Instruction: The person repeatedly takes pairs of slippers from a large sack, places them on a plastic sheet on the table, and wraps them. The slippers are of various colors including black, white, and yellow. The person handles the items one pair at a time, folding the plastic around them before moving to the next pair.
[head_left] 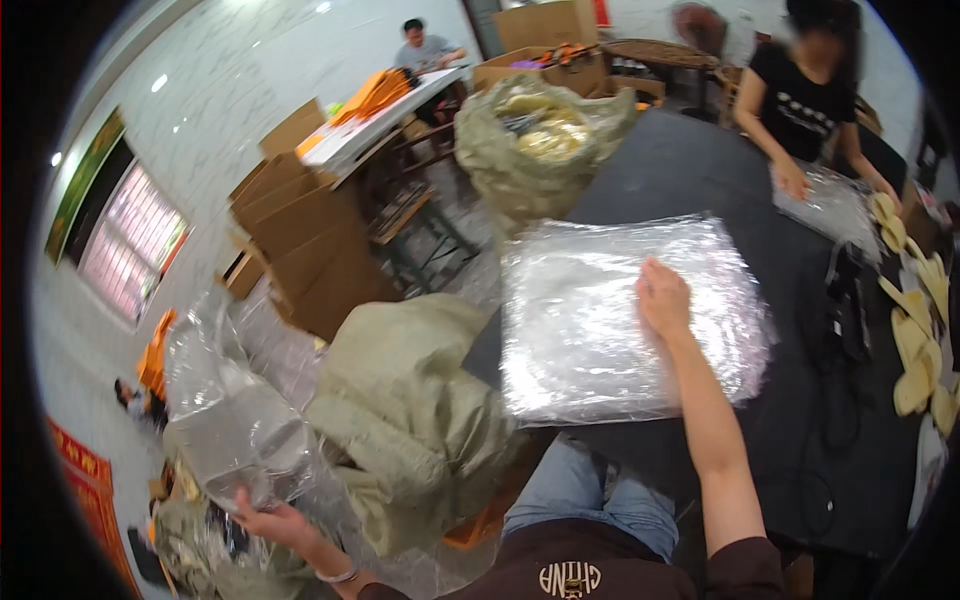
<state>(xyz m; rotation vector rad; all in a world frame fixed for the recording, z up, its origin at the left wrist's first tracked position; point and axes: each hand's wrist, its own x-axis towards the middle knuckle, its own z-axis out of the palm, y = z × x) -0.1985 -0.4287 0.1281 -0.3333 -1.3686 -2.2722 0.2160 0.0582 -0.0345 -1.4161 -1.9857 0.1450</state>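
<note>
A thick stack of clear, shiny plastic bags (590, 320) lies on the near left part of the black table. My right hand (665, 300) rests on top of it, fingers lying on the plastic and not gripping. Low at the left, away from the table, my left hand (275, 522) has its fingers on the lower end of a single clear plastic bag (245, 410). The bag spreads upward and away from that hand, above the floor. Part of the grip is hidden behind the plastic.
A large greenish woven sack (410, 400) stands left of the table (660, 160); another sack (500, 170) stands beyond. Cardboard boxes (310, 240) are behind. Across the table, a person (810, 110) handles clear plastic. Cream-coloured pieces (915, 340) and black cables (845, 310) lie at right.
</note>
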